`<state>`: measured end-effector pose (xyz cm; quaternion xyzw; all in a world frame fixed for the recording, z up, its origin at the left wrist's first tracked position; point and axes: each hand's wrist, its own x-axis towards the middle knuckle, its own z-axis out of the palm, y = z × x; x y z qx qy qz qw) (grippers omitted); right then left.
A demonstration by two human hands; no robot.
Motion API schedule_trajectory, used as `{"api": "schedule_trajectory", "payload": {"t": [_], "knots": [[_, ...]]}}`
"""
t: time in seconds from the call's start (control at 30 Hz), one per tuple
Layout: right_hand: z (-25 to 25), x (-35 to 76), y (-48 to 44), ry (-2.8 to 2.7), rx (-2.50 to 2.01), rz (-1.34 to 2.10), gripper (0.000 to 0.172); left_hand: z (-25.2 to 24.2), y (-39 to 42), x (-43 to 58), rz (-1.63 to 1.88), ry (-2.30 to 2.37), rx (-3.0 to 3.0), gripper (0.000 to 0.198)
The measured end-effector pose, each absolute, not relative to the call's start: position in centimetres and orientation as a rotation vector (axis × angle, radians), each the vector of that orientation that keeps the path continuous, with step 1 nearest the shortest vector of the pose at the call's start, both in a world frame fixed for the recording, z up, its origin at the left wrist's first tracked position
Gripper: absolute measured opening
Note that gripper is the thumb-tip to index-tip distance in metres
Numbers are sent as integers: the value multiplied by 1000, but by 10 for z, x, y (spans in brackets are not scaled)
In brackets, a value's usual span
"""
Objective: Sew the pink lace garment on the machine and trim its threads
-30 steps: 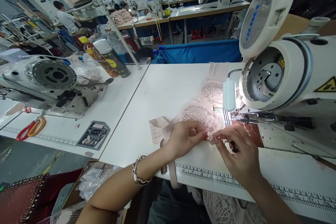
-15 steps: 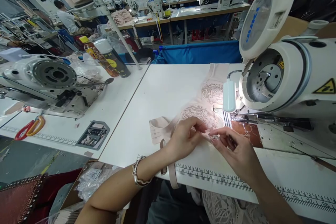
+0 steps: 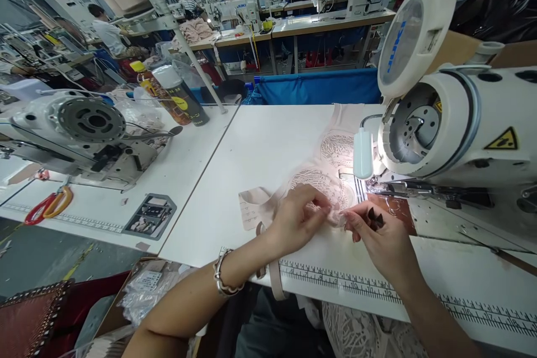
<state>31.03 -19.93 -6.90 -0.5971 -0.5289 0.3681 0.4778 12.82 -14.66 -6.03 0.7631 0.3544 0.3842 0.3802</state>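
Note:
A pale pink lace bra (image 3: 312, 176) lies on the white table, its far cup partly under the sewing machine (image 3: 423, 128). My left hand (image 3: 300, 218) is closed in a pinch on the near cup's lower edge. Just to the right, my right hand (image 3: 380, 238) is closed, with thumb and forefinger together beside the same edge. Two dark pointed tips, which look like small thread snips (image 3: 375, 218), stick out between its fingers. Whether the right fingertips pinch a thread is too small to tell. A beige strap (image 3: 276, 279) hangs over the table's front edge.
A printed ruler (image 3: 335, 282) runs along the front edge. At left are a second sewing machine (image 3: 84, 134), orange-and-red scissors (image 3: 50, 204), a spray can (image 3: 180, 95) and a bottle (image 3: 157, 89). More lace fabric (image 3: 356, 330) lies by my lap. People sit farther back.
My right hand has drawn slightly right, away from my left fingertips, and turned so the dark tips show more. The left hand keeps its place on the bra's edge.

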Motion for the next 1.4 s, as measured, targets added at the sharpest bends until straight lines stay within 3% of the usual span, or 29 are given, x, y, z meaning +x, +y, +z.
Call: {"api": "schedule_trajectory", "payload": {"t": [0.17,0.4,0.63,1.03,1.4], "knots": [[-67,309,-198,-1257,-1385,1063,37,-59,-155,138,829,849,1880,22],[-67,312,-197,-1260,-1383,1040,41,-60,-150,134,770,849,1692,15],[-68,313,-197,-1405,-1400,939,24,-60,-150,133,783,846,1711,20],[-70,318,-195,-1360,-1410,1122,30,-58,-151,129,808,831,1678,6],[-64,310,-199,-1295,-1401,1102,28,-53,-150,130,763,918,1535,17]]}}
